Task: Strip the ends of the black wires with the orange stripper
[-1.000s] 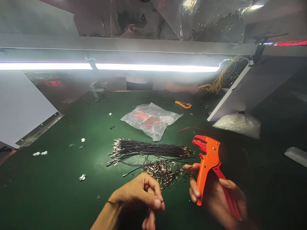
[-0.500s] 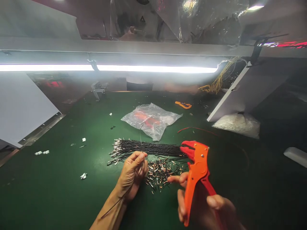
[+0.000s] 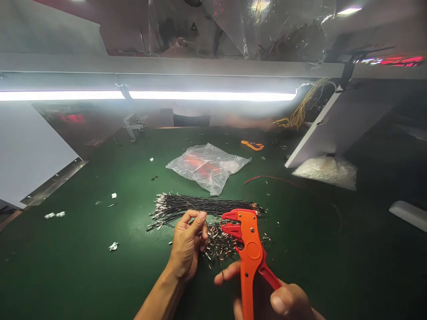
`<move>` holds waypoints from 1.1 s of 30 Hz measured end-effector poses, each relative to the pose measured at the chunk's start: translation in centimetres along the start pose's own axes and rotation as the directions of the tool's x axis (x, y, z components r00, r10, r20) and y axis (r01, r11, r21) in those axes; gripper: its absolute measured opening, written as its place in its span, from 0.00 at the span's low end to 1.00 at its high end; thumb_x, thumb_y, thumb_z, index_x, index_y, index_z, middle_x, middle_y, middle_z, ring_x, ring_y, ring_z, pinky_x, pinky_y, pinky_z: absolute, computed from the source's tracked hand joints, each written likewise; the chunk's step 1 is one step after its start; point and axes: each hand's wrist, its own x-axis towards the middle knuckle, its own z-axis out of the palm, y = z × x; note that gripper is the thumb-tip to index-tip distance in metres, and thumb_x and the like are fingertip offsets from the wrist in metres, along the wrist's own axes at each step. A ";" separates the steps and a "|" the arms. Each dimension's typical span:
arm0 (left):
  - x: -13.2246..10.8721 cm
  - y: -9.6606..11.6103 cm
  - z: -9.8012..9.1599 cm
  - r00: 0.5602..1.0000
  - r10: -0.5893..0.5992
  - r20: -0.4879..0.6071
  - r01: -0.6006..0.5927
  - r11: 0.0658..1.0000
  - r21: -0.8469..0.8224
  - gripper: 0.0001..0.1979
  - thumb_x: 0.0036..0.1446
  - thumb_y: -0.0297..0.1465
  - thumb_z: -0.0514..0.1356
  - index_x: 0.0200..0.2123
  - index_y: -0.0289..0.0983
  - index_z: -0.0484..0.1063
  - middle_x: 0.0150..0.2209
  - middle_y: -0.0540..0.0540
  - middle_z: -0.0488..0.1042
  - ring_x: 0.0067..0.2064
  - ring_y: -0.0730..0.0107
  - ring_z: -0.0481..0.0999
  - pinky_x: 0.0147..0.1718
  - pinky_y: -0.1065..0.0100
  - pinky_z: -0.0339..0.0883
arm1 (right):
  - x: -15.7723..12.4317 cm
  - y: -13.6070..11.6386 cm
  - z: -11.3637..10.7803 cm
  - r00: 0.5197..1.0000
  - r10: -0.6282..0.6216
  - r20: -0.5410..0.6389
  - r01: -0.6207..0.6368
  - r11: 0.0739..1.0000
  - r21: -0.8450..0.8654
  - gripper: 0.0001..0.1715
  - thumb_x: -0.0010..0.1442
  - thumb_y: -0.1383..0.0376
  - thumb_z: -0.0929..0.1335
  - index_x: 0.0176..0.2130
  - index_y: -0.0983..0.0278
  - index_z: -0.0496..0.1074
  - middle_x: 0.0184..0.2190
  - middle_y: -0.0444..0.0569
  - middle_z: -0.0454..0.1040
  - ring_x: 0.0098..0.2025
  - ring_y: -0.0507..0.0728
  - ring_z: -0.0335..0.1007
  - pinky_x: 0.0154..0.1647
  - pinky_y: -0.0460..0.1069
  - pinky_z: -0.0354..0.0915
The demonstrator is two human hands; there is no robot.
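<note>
My left hand (image 3: 187,244) is closed, with thumb and forefinger pinching a thin black wire (image 3: 189,203). Part of that wire is hidden by the fingers. In my right hand (image 3: 292,298) is an orange and red wire stripper (image 3: 251,251), held upright by its handles. The stripper's red jaws gape toward the left hand, a short gap from the fingertips, with no wire seen between them. Just beyond both hands lies a bundle of black wires (image 3: 207,204) with metal terminals at the left. Black and copper offcuts (image 3: 218,249) lie in a heap between the hands.
Behind the bundle, a clear plastic bag (image 3: 213,166) holds something orange. An orange-yellow tool (image 3: 252,145) and a red wire (image 3: 267,177) lie farther back. White connector pieces (image 3: 114,246) dot the left side. A filled bag (image 3: 328,171) rests by the right panel.
My right hand has brought the wire stripper left, closer to my left hand. The wire in my left hand has swung and no longer lies along the forearm.
</note>
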 end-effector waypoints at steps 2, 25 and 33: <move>0.1 -0.1 -0.2 1.000 0.012 0.008 -0.013 1.000 0.005 0.21 0.49 0.47 0.71 0.32 0.41 0.66 0.16 0.59 0.66 0.16 0.81 0.56 0.14 0.78 0.49 | -0.2 0.0 -0.1 0.999 0.011 -0.040 -0.011 1.000 -0.009 0.44 0.44 0.59 0.71 0.59 0.72 0.71 0.32 0.55 0.82 0.31 0.60 0.75 0.33 0.51 0.64; 0.7 2.3 -2.7 1.000 -0.012 -0.001 0.012 0.995 -0.099 0.18 0.42 0.35 0.77 0.25 0.36 0.72 0.28 0.50 0.78 0.26 0.75 0.74 0.24 0.74 0.70 | 0.5 0.0 -1.0 1.000 0.005 0.017 -0.004 0.998 -0.061 0.39 0.46 0.61 0.79 0.57 0.64 0.75 0.39 0.51 0.83 0.34 0.52 0.74 0.36 0.45 0.60; 0.7 2.1 -2.6 0.998 -0.045 -0.045 0.037 0.985 -0.168 0.20 0.38 0.37 0.79 0.28 0.38 0.72 0.25 0.52 0.77 0.27 0.73 0.76 0.22 0.75 0.69 | 0.0 -0.6 -0.5 0.998 0.053 -0.042 -0.055 0.997 -0.051 0.42 0.40 0.60 0.83 0.54 0.62 0.77 0.37 0.50 0.79 0.31 0.51 0.66 0.38 0.46 0.58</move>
